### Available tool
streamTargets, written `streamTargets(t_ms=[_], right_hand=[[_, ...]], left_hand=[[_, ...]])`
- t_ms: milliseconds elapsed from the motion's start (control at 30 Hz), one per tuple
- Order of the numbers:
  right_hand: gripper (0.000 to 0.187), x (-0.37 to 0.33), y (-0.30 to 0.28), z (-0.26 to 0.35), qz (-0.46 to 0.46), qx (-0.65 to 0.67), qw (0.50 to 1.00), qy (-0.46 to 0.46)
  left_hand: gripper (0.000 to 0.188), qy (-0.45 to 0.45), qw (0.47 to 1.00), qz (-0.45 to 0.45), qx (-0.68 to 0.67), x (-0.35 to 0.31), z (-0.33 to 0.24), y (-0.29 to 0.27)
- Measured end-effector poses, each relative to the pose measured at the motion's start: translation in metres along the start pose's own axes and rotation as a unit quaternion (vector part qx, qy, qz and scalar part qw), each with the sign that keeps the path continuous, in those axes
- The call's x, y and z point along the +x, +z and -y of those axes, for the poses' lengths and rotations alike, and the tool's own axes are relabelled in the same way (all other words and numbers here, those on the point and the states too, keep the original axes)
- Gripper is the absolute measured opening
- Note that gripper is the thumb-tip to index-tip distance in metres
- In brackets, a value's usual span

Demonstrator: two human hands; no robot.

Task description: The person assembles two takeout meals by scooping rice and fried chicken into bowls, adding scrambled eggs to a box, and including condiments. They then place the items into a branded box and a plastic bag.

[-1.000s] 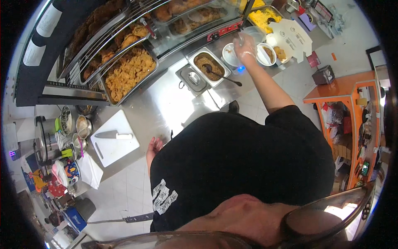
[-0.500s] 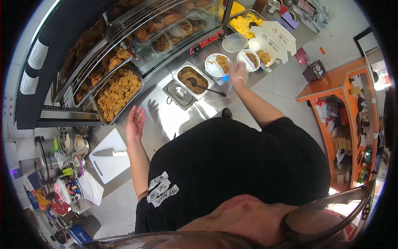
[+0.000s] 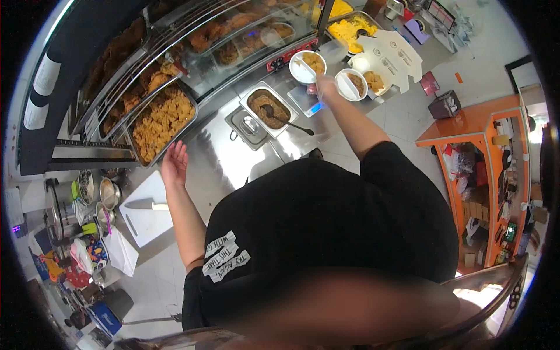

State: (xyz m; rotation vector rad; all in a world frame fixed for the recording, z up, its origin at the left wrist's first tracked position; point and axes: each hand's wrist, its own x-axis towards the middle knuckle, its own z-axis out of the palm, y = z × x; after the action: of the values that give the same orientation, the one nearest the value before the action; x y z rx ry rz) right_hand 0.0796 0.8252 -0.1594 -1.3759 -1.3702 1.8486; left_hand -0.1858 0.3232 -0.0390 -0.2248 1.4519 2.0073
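My right hand (image 3: 323,91), in a clear plastic glove, grips a white divided bowl (image 3: 300,72) by its near right edge. Golden-brown food pieces lie in one half of it. Just below that bowl sits a small scale (image 3: 301,100) with a lit blue display. To the hand's right is a second divided bowl (image 3: 345,88) with brown food in one side. My left hand (image 3: 175,165) is bare and open, its fingers spread beside a metal tray (image 3: 192,123) of fried pieces (image 3: 160,121). Nothing is in it.
A metal pan (image 3: 249,92) of brown food holds a black spoon (image 3: 300,128); its lid (image 3: 247,129) lies alongside. At the far right are an open white carton (image 3: 388,55) and yellow food (image 3: 350,30). A knife (image 3: 139,204) rests on a white cutting board (image 3: 150,228).
The first bowl has come off the scale and moved away from me, gripped by my right hand. My left hand has shifted slightly left.
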Motion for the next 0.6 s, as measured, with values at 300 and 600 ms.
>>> streamTargets(t_ms=[300,600], right_hand=[[0.039,-0.006,-0.010,0.013,0.004,-0.383,0.922,-0.050],[0.099,-0.108,0.018,-0.013,-0.026,-0.666,0.727,-0.166]], left_hand=[[0.041,-0.015,1.000,-0.010,0.009,-0.011,0.005,0.000],[0.034,-0.015,1.000,-0.014,-0.004,0.000,0.002,0.001]])
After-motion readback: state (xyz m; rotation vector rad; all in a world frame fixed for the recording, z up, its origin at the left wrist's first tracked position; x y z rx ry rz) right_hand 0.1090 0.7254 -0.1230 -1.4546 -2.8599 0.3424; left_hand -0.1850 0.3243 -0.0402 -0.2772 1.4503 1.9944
